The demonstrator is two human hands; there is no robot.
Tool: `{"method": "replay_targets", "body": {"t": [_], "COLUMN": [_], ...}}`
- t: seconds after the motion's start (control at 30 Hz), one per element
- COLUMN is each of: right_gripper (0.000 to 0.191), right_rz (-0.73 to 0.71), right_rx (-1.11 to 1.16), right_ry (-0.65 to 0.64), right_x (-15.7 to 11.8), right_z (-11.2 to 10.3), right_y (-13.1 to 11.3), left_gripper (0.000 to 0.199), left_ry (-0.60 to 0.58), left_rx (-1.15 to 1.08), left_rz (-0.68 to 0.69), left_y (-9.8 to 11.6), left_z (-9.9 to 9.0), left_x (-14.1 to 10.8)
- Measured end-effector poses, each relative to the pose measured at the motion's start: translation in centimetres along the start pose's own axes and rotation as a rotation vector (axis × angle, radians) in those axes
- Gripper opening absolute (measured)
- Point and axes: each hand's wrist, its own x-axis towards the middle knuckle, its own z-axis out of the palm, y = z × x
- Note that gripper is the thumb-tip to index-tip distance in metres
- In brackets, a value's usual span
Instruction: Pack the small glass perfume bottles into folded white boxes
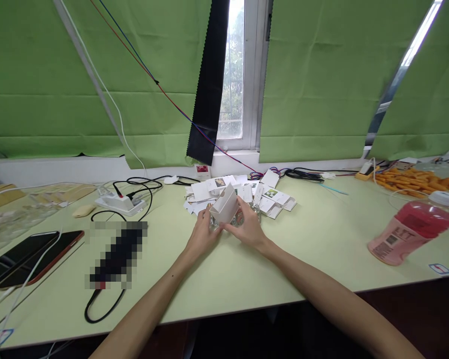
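Observation:
Between both hands I hold a small white cardboard box, tilted, with its top end seeming open. My left hand grips its lower left side, fingers curled partly behind it. My right hand closes on the right side, the thumb near the bottom edge. Right behind the box are several small clear glass or plastic pieces, partly hidden by the hands. Beyond them lies a heap of flat white cartons, some with small printed pictures.
On the left are a white power strip, black cables, phones and a blurred-out dark device. A bottle of pink drink stands on the right, near a pile of orange pieces. Green curtains hang behind the table.

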Motion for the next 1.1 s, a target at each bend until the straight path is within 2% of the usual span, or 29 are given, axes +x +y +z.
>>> {"method": "replay_targets", "body": {"t": [0.27,0.43,0.83,1.1], "right_gripper": [0.091,0.092,0.09,0.09], "right_rz": [0.101,0.106,0.115,0.114], "right_rx": [0.07,0.06,0.05,0.056], "right_ry": [0.138,0.188,0.167,0.134], "right_x": [0.3,0.3,0.3,0.3], "right_z": [-0.3,-0.4,-0.4,-0.2], "right_y": [-0.7,-0.9,-0.7,-0.4], "left_gripper": [0.065,0.064,0.058,0.055], "left_ry": [-0.003,0.011,-0.022,-0.006], "left_rx": [0.011,0.009,0.046,0.027], "left_rz": [-0.022,-0.005,-0.11,-0.061], "left_y": [-0.1,-0.2,0.1,0.1], "left_z": [-0.2,-0.3,-1.3,-1.4], "left_x": [0.2,0.4,0.6,0.5]}}
